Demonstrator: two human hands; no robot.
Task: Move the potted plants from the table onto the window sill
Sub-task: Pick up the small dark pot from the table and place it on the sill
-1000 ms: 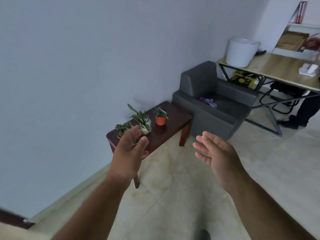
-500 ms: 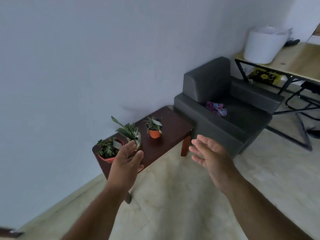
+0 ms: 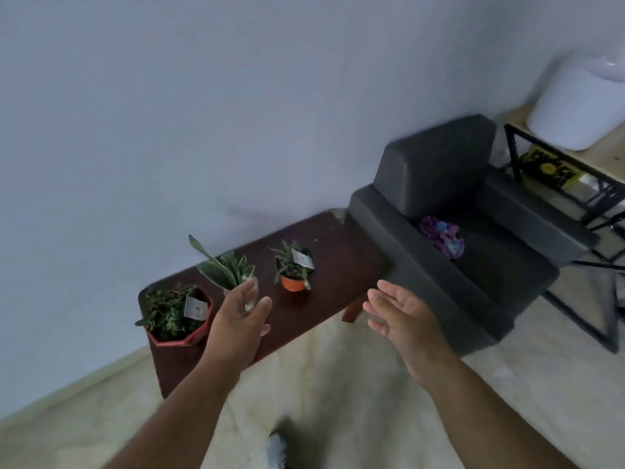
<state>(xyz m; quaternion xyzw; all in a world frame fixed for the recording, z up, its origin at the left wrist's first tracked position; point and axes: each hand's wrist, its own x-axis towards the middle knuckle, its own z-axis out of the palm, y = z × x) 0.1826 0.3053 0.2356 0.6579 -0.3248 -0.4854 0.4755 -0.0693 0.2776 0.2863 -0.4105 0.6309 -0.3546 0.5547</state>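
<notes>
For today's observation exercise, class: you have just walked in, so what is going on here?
A person reaches both bare hands towards a low dark wooden table against the wall. Three potted plants stand on it: a red angular pot, a tall-leaved plant in the middle and a small orange pot. The left hand, fingers open, is at the middle plant; the right hand hovers open, holding nothing. No plant is lifted yet.

To my right a dark grey armchair (image 3: 449, 231) stands against the pale wall (image 3: 203, 96), and a crumpled purple cloth (image 3: 441, 235) lies on its seat. Beyond it I see a wooden desk on a black metal frame (image 3: 554, 170) with a white bucket (image 3: 578, 106) on top and a yellow-and-black packet (image 3: 546, 167) under it. The floor (image 3: 338, 384) is of pale tiles.
</notes>
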